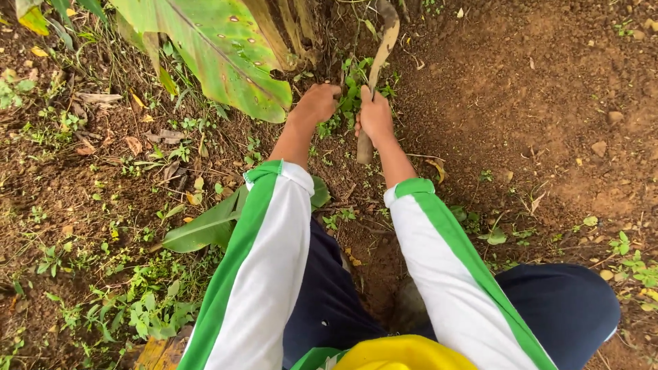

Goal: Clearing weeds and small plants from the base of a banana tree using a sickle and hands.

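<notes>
Both arms extended over bare ground at the base of a broad-leafed plant.
Large leaf overhangs the ground at top left. Right hand: grip clamped on a curved wooden-handled tool, handle end protruding below the fist; blade end cut off near the top edge. Left hand: fingers curled into a small weed clump between both hands; fingertips hidden, closure cannot be confirmed.

Head camera looks steeply down, close above soil.
</notes>
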